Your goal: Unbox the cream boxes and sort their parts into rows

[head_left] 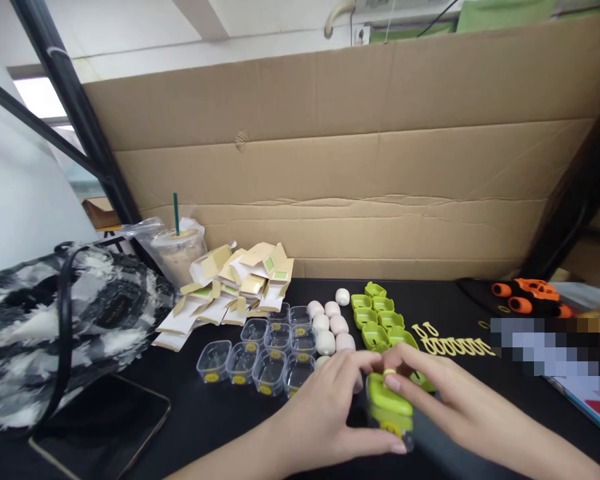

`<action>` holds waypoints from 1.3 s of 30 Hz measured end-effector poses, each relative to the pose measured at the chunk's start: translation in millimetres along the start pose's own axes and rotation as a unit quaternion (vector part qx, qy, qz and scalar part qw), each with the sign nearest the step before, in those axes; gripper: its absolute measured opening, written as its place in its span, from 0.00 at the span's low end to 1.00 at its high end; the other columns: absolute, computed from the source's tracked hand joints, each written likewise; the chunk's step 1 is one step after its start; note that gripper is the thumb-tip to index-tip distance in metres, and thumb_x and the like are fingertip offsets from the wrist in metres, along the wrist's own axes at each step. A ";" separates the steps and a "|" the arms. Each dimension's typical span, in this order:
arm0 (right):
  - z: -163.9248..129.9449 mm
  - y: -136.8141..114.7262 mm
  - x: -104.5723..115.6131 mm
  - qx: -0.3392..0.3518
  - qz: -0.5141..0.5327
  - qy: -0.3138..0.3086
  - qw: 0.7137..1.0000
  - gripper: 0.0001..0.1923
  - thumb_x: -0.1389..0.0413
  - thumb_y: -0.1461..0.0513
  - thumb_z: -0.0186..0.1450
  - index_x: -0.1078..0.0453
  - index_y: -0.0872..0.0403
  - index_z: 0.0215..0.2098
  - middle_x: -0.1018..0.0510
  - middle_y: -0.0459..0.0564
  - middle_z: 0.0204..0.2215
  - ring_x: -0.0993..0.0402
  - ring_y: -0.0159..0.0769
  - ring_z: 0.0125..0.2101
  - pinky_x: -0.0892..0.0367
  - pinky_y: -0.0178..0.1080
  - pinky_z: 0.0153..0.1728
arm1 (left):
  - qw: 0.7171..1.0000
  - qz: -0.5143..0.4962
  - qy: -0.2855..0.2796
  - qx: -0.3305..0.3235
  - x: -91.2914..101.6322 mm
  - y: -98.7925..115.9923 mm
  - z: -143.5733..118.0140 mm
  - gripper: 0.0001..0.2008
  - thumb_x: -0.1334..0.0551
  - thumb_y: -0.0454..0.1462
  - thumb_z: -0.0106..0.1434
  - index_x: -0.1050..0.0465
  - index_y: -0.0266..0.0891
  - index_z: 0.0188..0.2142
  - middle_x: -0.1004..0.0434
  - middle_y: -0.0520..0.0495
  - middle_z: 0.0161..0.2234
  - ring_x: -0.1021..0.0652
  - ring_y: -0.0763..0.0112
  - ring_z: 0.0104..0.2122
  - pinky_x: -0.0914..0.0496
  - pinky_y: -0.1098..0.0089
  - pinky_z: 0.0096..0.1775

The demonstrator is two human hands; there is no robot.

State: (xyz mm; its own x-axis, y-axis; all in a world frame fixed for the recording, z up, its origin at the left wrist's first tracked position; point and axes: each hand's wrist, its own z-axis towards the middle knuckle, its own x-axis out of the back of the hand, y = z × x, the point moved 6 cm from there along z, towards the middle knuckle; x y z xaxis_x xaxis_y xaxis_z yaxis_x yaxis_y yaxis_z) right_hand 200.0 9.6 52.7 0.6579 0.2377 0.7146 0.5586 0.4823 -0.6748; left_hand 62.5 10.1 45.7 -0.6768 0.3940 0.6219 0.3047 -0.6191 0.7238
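Note:
Low in the head view, a small clear plastic box with a green lid and a yellow label is between my hands. My left hand grips the box, its thumb along the near side and its fingers around the far left. At the top of the lid, the thumb and index finger of my right hand pinch a small pale yellow piece, mostly hidden by the fingers. Just beyond my hands lie several green lids and several pale rounded pieces, some white and some pinkish.
Several clear boxes stand left of my hands. Behind them are flattened cartons and a drink cup. A bag and a dark tablet-like panel lie left. Yellow loops and an orange toy lie right.

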 end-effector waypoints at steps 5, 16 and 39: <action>1.4 7.0 -6.5 0.000 0.093 0.058 0.994 0.11 0.58 0.55 0.70 0.37 0.48 0.40 0.26 0.48 0.37 0.28 0.39 0.39 0.34 0.39 0.41 | 0.984 -0.127 0.050 0.110 1.0 -10.6 -0.1 0.36 0.30 0.36 0.50 0.46 0.42 0.55 0.33 0.42 0.49 0.28 0.61 0.47 0.32 0.61 0.48; -0.2 20.0 -7.3 -0.036 0.178 0.194 0.964 0.15 0.55 0.48 0.68 0.36 0.49 0.34 0.30 0.45 0.30 0.31 0.36 0.34 0.32 0.36 0.36 | 0.991 -0.075 0.044 0.102 16.8 2.1 -2.5 0.31 0.32 0.34 0.51 0.41 0.40 0.53 0.31 0.43 0.47 0.29 0.63 0.46 0.34 0.59 0.50; -5.7 10.4 10.0 -0.063 0.258 0.252 0.930 0.16 0.49 0.45 0.62 0.34 0.48 0.31 0.31 0.45 0.26 0.36 0.35 0.27 0.39 0.33 0.23 | 0.914 0.187 0.160 0.322 193.0 -94.4 -86.5 0.28 0.36 0.46 0.44 0.29 0.35 0.45 0.23 0.46 0.35 0.26 0.65 0.27 0.32 0.67 0.33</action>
State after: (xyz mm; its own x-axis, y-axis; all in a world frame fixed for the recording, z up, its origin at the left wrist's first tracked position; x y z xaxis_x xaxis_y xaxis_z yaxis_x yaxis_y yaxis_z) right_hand 215.3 12.2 51.7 0.9906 -0.0312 0.1329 0.1361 0.3035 -0.9431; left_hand -154.8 85.8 71.5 -0.5750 -0.0457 0.8169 0.8162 -0.1013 0.5689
